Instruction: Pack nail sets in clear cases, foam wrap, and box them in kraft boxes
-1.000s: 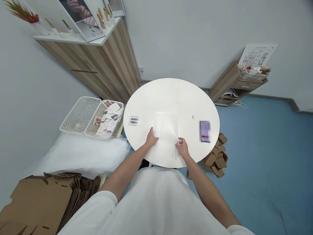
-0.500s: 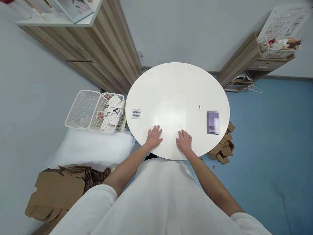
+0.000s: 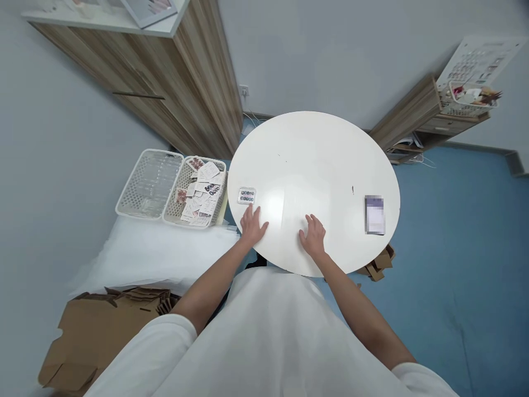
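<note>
A white oval-looking table (image 3: pixel 314 143) stands in front of me. Near its left edge lies a small clear case (image 3: pixel 247 195) with two rows of dark, shiny round or oval pieces. My left hand (image 3: pixel 252 225) is just below this case, fingers apart and holding nothing; its fingertips come close to the case's lower edge. Over the near middle of the table is my right hand (image 3: pixel 314 236), fingers loosely spread and nothing in them. A purple and white flat item (image 3: pixel 374 215), blurred into blocks, lies toward the table's right edge.
Left of the table is a white perforated basket (image 3: pixel 225 190) of printed cards, beside a second basket (image 3: pixel 149 184) holding clear plastic pieces. White sheeting (image 3: pixel 157 253) and flattened cardboard boxes (image 3: pixel 95 331) are below. More cardboard (image 3: pixel 378 264) lies right of the table. Wooden cabinets (image 3: pixel 198 71) stand behind.
My left hand has moved left and up toward the clear case. My right hand stays near the table's middle, its fingers a little more curled. The view has swung slightly left.
</note>
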`<state>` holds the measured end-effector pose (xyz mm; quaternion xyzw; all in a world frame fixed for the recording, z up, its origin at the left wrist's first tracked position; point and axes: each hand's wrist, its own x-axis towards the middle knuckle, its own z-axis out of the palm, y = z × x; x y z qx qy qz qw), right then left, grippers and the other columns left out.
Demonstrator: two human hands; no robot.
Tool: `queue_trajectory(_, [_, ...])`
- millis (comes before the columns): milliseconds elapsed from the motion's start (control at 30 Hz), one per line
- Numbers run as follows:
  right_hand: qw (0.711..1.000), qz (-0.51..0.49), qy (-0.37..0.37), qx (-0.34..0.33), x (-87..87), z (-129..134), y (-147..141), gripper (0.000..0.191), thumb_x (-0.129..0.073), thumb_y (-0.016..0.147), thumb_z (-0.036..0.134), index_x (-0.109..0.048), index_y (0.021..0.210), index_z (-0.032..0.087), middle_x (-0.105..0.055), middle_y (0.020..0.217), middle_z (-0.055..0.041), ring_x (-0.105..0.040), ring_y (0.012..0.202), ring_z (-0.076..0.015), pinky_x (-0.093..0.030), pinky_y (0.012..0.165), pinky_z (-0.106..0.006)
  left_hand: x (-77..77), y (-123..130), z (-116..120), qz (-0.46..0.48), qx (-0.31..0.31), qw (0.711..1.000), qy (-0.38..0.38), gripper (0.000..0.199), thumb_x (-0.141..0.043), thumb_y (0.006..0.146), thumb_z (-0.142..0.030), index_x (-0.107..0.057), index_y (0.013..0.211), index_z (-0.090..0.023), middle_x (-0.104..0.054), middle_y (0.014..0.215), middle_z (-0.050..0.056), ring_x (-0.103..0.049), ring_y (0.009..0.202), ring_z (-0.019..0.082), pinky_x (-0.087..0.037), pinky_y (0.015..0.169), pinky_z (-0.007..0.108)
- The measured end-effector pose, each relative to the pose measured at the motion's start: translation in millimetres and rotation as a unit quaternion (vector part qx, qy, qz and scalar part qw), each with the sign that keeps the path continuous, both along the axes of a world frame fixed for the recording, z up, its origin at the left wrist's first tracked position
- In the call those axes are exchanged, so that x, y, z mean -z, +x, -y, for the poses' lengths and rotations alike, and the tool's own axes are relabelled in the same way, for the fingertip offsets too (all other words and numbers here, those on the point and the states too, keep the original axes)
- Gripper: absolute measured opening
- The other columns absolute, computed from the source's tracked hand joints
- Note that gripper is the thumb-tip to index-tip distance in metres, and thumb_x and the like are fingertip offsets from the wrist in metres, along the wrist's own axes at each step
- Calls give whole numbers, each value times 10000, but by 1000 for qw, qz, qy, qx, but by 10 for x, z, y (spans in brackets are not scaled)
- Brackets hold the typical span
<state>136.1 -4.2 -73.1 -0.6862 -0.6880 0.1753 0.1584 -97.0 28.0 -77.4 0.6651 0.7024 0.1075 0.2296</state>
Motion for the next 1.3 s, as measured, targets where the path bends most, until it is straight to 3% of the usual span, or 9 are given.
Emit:
queue_trajectory(100, [995, -83, -39, -47, -65, -247, -443, 612, -437, 769, 270, -246, 1342, 175, -355, 1347, -128, -294, 1253, -273, -286, 991, -485, 54, -423, -242, 63, -108, 992, 5, 695, -520, 776, -401, -226, 1357, -160, -151, 1452, 158, -159, 1321, 327, -223, 1032, 495])
queue_trajectory(233, [957, -217, -158, -107, -147, -623, -972, 719, -500, 733, 265, -189, 1375, 173, -299, 1398, -110, -315, 1262, -234, -303, 1024, -417, 142, -770, -545, 194, -131, 972, -26, 674, -529, 769, -291, -233, 1350, -121, -292, 1390, 168, -333, 1257, 250, -319, 1011, 364])
queue_trajectory(400, [898, -342, -271, -58, -208, -947, -1427, 761, -571, 678, 224, -239, 1362, 190, -273, 1421, -88, -301, 1280, -228, -351, 999, -381, 169, -850, -688, 265, -143, 951, -76, 623, -529, 724, -179, -328, 1312, -131, -373, 1338, 146, -442, 1168, 223, -416, 905, 303])
queue_trajectory(500, [876, -392, -277, -49, -190, -992, -1580, 676, -581, 666, 193, -352, 1302, 198, -382, 1353, -75, -371, 1234, -228, -367, 985, -377, 155, -828, -669, 266, -130, 951, -85, 572, -547, 686, -142, -427, 1246, -148, -433, 1274, 128, -487, 1107, 226, -419, 894, 311])
queue_trajectory(567, [878, -402, -259, -29, -155, -943, -1589, 623, -586, 663, 193, -406, 1259, 201, -416, 1317, -72, -399, 1209, -226, -371, 981, -377, 151, -780, -616, 271, -132, 950, -85, 560, -555, 677, -135, -451, 1226, -157, -449, 1250, 118, -497, 1084, 224, -429, 879, 310])
queue_trajectory(700, [907, -373, -191, 37, -56, -661, -1306, 578, -576, 672, 214, -426, 1230, 218, -396, 1300, -77, -420, 1179, -208, -372, 982, -385, 170, -530, -435, 313, -101, 941, -74, 536, -547, 691, -129, -462, 1219, -158, -477, 1202, 108, -517, 1038, 197, -442, 875, 310])
queue_trajectory(900, [948, -295, -96, 69, -4, -107, -447, 452, -480, 721, 171, -478, 1172, 212, -468, 1196, -81, -498, 1065, -189, -408, 948, -394, 169, 137, -155, 366, 29, 925, -101, 465, -521, 723, -134, -497, 1185, -179, -517, 1152, 85, -547, 975, 165, -459, 861, 307])
queue_trajectory(1100, [964, -242, -96, 54, -5, 153, 185, 420, -444, 748, 165, -490, 1162, 214, -485, 1177, -78, -512, 1038, -190, -428, 929, -392, 90, 661, 35, 332, 111, 931, -102, 445, -500, 737, -134, -507, 1177, -200, -543, 1071, 66, -564, 921, 161, -474, 815, 303])
queue_trajectory(1300, [967, -229, -114, 14, 77, 267, 519, 428, -430, 750, 161, -493, 1171, 209, -488, 1170, -76, -499, 1054, -191, -416, 941, -385, 68, 981, 242, 289, 107, 947, -92, 452, -479, 728, -127, -500, 1175, -184, -539, 1040, 65, -555, 901, 161, -474, 800, 302])
